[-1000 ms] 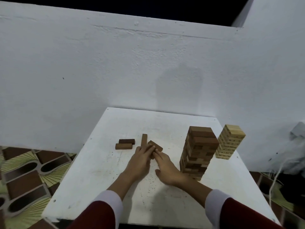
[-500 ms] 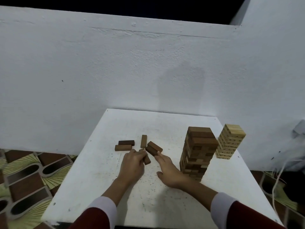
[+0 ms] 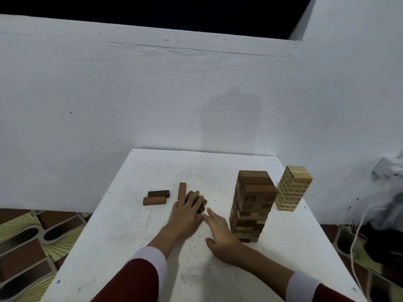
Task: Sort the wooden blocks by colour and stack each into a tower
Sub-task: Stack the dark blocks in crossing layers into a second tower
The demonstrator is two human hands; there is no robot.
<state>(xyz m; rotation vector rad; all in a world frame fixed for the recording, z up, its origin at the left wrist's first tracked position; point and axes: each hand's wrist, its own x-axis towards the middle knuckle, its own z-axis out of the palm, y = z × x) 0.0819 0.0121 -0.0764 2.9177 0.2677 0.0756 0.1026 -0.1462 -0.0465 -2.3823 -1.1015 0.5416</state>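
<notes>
1. Tall dark brown wooden block tower point(image 3: 253, 205) stands on the white table point(image 3: 122, 232), just beside my right hand point(image 3: 220, 234); it looks uneven, and a careless knock could topple it into the pale wooden block tower point(image 3: 293, 188).
2. My left hand point(image 3: 187, 212) curls round a small bunch of dark brown blocks point(image 3: 201, 203); a loose grip could spill them.
3. My right hand lies flat, fingers straight, holding nothing.
4. Three loose brown blocks point(image 3: 156, 197) still wait at the left.

The left hand point(image 3: 185, 212) is curling its fingers over blocks point(image 3: 201, 203), while the right hand point(image 3: 220, 233) is lying flat, fingers straight.
</notes>
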